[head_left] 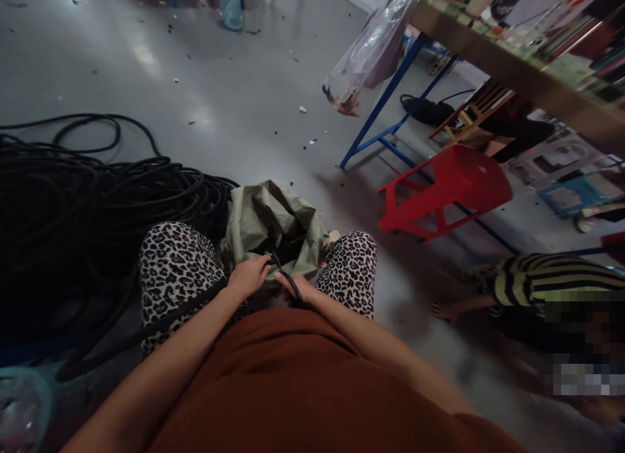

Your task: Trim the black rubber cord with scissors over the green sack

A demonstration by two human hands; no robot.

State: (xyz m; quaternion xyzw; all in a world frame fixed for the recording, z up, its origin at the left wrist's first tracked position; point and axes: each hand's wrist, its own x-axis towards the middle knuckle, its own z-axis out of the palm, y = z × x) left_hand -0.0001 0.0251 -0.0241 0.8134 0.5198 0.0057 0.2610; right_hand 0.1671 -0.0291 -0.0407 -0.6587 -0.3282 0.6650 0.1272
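Hands first: both sit low between my knees, just past the hem of my rust-brown top [303, 381]. My left hand [248, 276] is curled over a black cable [286, 277] at the mouth of the green woven sack [273, 219], fingers closed on it as far as I can see. My right hand [299, 289] lies just beside it, and the cable makes a small loop across that hand; whether those fingers are clenched on it or only steadying it I cannot tell from this angle. A strand of the same black cable runs back along my left forearm and over the leopard-print trousers [173, 264] toward the floor on my left.

The sack stands open between my knees, dark inside, with the cable end going down into it. How much is in it I cannot see. Judging by the big heap of black cable [73, 212] piled on the floor just left of my knee, most of the work looks undone.

Farther out on the right a red plastic stool [454, 186] stands on the grey floor, near the blue legs of a workbench [512, 69]. Another person in a yellow-and-black striped top [551, 280] sits low at the right edge. Far back stands a pale blue basket [230, 7]
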